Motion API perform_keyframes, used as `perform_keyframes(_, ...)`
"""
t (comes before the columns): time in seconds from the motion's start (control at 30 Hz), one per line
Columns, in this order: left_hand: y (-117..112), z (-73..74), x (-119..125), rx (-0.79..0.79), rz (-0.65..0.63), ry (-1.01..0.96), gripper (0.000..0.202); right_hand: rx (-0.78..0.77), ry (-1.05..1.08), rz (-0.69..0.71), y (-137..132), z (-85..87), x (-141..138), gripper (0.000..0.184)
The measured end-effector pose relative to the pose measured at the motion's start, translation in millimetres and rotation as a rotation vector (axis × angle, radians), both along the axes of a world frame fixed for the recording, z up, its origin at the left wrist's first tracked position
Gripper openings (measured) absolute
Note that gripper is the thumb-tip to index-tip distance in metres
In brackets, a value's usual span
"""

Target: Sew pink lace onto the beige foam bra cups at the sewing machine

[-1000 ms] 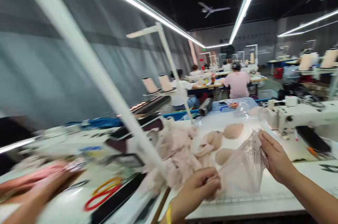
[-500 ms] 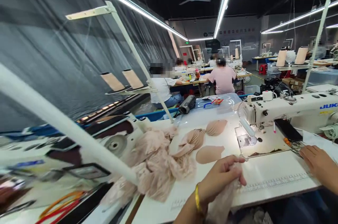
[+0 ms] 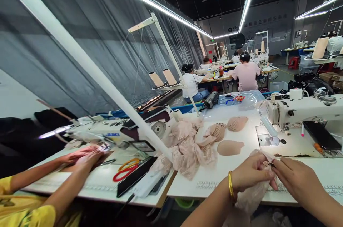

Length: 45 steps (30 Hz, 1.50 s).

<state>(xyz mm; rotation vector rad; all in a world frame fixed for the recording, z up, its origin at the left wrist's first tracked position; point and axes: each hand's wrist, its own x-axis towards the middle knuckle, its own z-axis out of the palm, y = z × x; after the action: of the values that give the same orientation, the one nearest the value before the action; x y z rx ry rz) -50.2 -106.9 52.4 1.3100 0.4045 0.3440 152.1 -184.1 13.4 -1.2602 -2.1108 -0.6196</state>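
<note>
My left hand (image 3: 254, 172), with a gold bangle at the wrist, is closed on a thin beige fabric piece (image 3: 249, 196) that hangs over the table's front edge. Close against it, my right hand (image 3: 298, 177) grips a small metal tool (image 3: 270, 164); only its dark, shiny tip shows between the fingers, at the cloth. Beyond the hands lie a flat beige cup-shaped piece (image 3: 230, 147), a fanned stack of such pieces (image 3: 215, 132) and another stack (image 3: 237, 124). A heap of beige lace fabric (image 3: 184, 148) is to their left.
A sewing machine (image 3: 318, 107) stands at the right, with a black phone (image 3: 321, 135) and an orange-handled tool (image 3: 318, 148) by it. On the left, a co-worker's hands (image 3: 87, 157) work at another machine, near red and orange scissors (image 3: 127, 168). A white pole (image 3: 107, 91) crosses diagonally.
My right hand has come left from beside the phone to meet my left hand, bringing the small metal tool. The view has turned left, showing more of the co-worker.
</note>
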Motion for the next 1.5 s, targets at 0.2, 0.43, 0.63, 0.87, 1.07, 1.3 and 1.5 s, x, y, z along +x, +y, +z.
perform_keyframes(0.2,27.6,49.9,-76.7,0.449,0.277,0.391,0.048,-0.125,0.063,-0.299,-16.1,-27.6,69.7,0.040)
perform_keyframes(0.43,24.4,56.1,-102.2,1.227,0.723,0.455,0.037,-0.115,0.039,-0.246,-26.9,-42.5,115.3,0.045)
perform_keyframes(0.63,-10.2,-12.4,-23.9,0.895,0.233,0.403,0.013,-0.435,0.273,0.142,-17.6,-28.2,36.6,0.050)
perform_keyframes(0.87,-6.0,-14.1,-18.4,0.518,0.409,0.329,0.031,-0.289,0.493,0.214,-2.3,-21.3,19.5,0.016)
perform_keyframes(1.07,-4.6,-21.1,-16.4,0.167,0.510,0.246,0.051,-0.166,0.506,0.238,-2.8,-2.9,10.4,0.029)
perform_keyframes(1.3,9.3,-30.0,-15.7,0.041,0.559,0.209,0.061,-0.361,0.471,0.284,-15.8,12.0,34.1,0.037)
perform_keyframes(1.5,12.8,-38.3,-17.9,0.131,0.554,0.252,0.062,-0.374,0.296,0.303,-29.6,-13.6,31.2,0.039)
